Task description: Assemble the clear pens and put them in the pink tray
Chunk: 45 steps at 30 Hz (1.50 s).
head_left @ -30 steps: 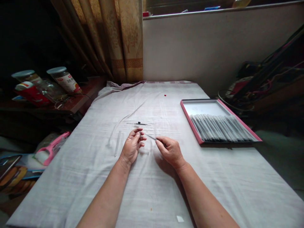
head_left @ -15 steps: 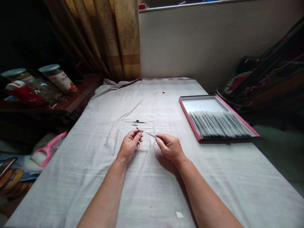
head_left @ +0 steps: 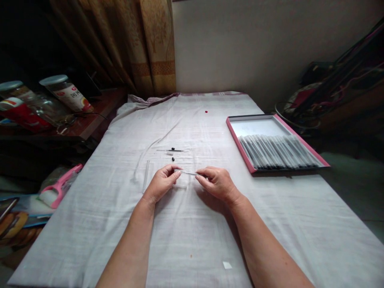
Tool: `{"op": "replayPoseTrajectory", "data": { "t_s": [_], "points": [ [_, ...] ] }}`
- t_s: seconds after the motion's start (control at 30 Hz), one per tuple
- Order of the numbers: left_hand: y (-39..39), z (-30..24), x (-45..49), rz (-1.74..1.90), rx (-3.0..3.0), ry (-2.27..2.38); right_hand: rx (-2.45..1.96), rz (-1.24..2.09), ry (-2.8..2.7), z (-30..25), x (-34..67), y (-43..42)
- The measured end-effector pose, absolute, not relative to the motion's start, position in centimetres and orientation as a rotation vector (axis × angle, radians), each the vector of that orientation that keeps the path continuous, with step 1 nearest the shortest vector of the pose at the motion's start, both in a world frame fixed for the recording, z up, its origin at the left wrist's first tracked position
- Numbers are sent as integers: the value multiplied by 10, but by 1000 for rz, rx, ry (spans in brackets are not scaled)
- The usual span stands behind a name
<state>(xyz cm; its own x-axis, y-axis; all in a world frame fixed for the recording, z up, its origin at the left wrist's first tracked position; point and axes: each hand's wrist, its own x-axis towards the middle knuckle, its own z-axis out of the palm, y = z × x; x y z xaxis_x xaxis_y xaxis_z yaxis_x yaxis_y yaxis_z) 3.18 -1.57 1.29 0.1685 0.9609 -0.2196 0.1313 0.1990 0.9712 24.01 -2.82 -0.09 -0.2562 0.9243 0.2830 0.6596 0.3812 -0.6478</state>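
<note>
My right hand pinches a thin pen refill, its slim end pointing left. My left hand is closed, thumb against fingertips, around a small pale piece at that end; its kind is too small to make out. Beyond the hands lie another refill, a black pen plug, a second black plug and a small clear piece. A clear pen tube rests left of my left hand. Another clear tube lies partly hidden behind that hand.
A pink-edged box at the right holds several clear pens with black ends. A red bit lies far back and a white scrap near the front of the cloth-covered table. Jars and pink-handled scissors are at the left.
My hands have come together, so the refill's slim end now meets the piece in my left hand. The view has tipped slightly downward.
</note>
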Motion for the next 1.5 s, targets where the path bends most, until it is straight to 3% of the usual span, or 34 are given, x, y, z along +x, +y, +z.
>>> {"op": "replayPoseTrajectory", "data": {
  "t_s": [0.67, 1.03, 1.13, 1.33, 1.5],
  "points": [
    [-21, 7, 43, 693, 1085, 1262, -1331, 747, -2086, -4, 245, -27],
    [-19, 9, 46, 775, 1028, 1223, -1391, 725, -2045, -4, 238, -27],
    [-19, 10, 44, 858, 1038, 1241, -1484, 565, -1896, 1, 255, -22],
    [-15, 4, 43, 901, 1100, 1270, -1945, -115, -1194, 22, 354, -8],
    [-14, -1, 45, 944, 1104, 1267, -2413, -127, -1009, 24, 414, -1]
  ]
}}
